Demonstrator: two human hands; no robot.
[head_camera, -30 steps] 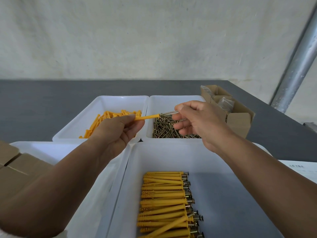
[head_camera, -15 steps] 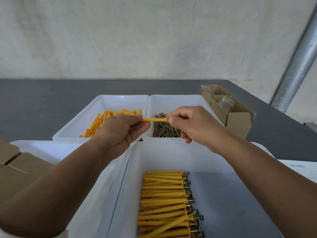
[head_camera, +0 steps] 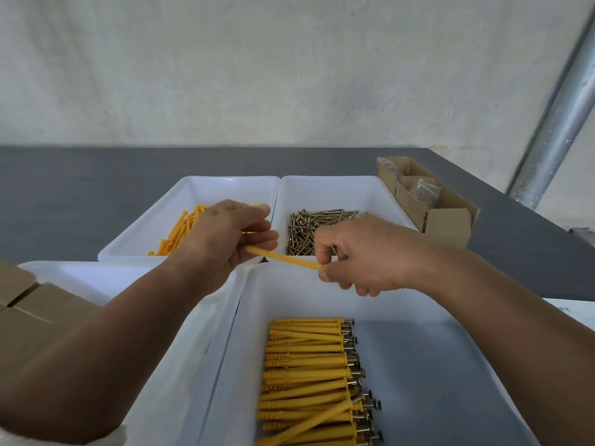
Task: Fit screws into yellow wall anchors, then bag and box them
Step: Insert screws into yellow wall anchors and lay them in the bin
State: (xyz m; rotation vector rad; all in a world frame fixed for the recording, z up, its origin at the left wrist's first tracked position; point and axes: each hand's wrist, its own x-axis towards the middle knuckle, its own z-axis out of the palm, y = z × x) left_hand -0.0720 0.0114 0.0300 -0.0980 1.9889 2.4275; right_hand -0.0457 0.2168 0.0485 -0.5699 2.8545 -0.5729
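Grey table (head_camera: pixel 96 194) | left hand (head_camera: pixel 222 239), right hand (head_camera: pixel 363 252) pinch yellow anchor (head_camera: pixel 285 258) | axis crosswise, right end lower

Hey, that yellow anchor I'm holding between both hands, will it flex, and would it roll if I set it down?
Probably fairly stiff: the anchor spans straight between the left hand and right hand without sagging. Likely light, since fingers at its ends alone carry it. It might roll, being slim and round.
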